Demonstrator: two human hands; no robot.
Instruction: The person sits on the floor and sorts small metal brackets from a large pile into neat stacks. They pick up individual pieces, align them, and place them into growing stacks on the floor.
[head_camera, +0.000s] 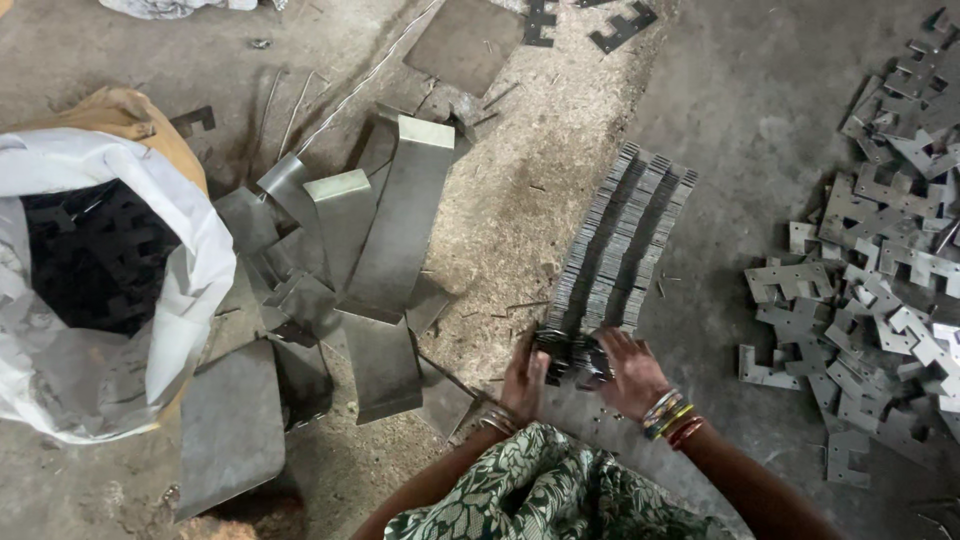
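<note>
Down on the concrete floor (720, 120), left hand (524, 380) & right hand (628, 372) press fingers, spread, vs. near end of the long row of grey stamped metal plates (615, 255) stood on edge, prob. to keep it tight w/o toppling.

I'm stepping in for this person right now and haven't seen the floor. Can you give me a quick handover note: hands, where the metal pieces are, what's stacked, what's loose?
Left hand: on the near end of the row of stacked metal plates, fingers pressing against it.
Right hand: flat on the same end, from the other side. Neither hand lifts anything.
Done: a long row of plates stands on edge, packed together on the floor, running away from the hands.
Left: a loose pile of flat notched plates lies at the right, unstacked.
Also: bent metal sheets at the left, and a white sack with dark pieces inside.
</note>
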